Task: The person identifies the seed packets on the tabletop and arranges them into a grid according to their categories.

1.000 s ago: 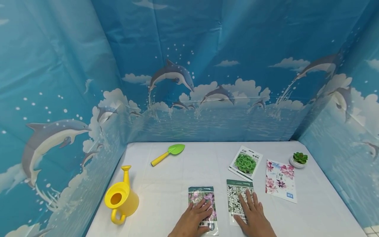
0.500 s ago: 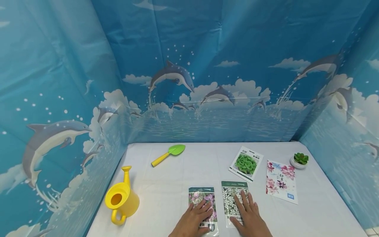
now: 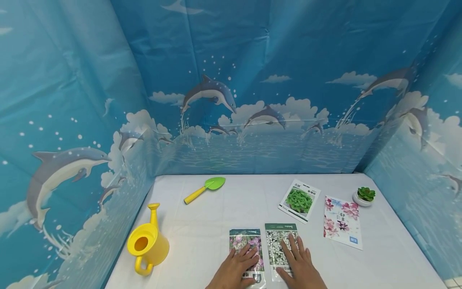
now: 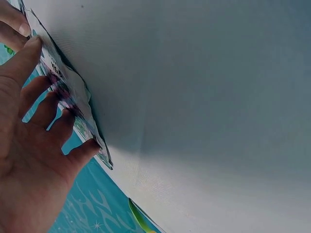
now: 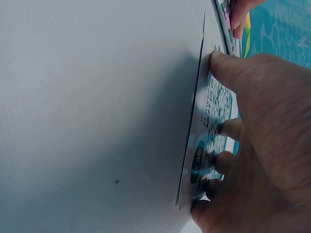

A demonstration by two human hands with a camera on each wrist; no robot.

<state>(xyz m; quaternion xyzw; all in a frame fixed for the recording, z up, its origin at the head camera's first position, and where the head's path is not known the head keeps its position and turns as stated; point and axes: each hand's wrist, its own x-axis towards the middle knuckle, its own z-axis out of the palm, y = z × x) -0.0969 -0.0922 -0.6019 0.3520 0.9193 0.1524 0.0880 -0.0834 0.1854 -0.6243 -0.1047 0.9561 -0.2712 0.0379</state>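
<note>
Right hand: The right hand point(image 3: 302, 269) is resting on the packet with fingers spread, gripping nothing, and is standing farther left than it was a second ago
White-flower packet: The white-flower packet point(image 3: 275, 245) is sliding leftward under that hand across the table point(image 3: 202, 224), and its top edge is sitting a little nearer the person than before
Left hand: The left hand point(image 3: 232, 269) is staying in place, its fingers spread over the other packet and not curling round it
Pink-flower packet: The pink-flower packet point(image 3: 255, 241) is lying flat under the left hand, in much the same spot as a second ago
Gap between the two: A narrow strip of white cloth is showing where a wider one was showing, so the packets are lying nearly edge to edge without touching
Top edges: The white-flower packet's is sitting slightly farther from the person than its neighbour's
Green-leaf packet: The green-leaf packet point(image 3: 298, 201) is lying beyond, with the white-flower packet now clearing its lower corner
Meaning for the work: The left hand seems to be steadying one packet while the right is bringing the other alongside, and the pairing looks close to done
</note>
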